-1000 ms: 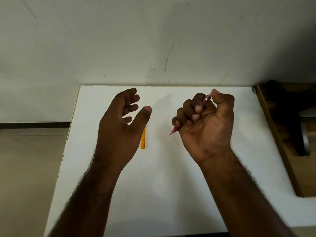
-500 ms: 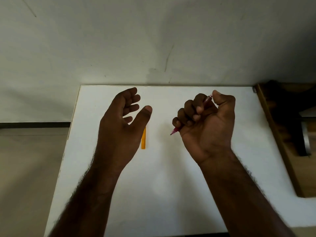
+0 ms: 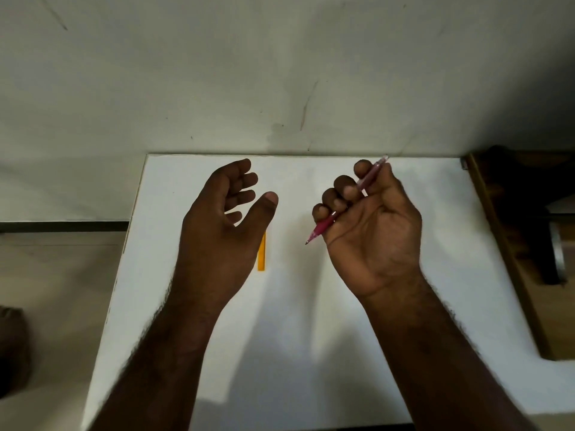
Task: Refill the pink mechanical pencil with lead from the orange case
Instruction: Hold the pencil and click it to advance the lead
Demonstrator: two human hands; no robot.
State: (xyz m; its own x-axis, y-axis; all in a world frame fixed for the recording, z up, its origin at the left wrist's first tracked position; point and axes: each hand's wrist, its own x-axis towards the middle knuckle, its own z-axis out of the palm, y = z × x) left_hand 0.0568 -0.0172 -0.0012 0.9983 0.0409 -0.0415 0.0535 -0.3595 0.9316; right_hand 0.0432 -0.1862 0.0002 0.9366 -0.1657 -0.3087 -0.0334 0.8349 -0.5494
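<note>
A person's right hand (image 3: 370, 219) grips the pink pencil (image 3: 345, 202) in a fist, tip angled down, apparently readying it for refilling. The left hand (image 3: 224, 219) hovers open and empty above the orange case (image 3: 261, 255) lying on the white table (image 3: 311, 337).

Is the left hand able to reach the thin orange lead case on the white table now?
Probably yes: the empty, open left hand hovers directly over the thin orange lead case, with nothing between them.
</note>
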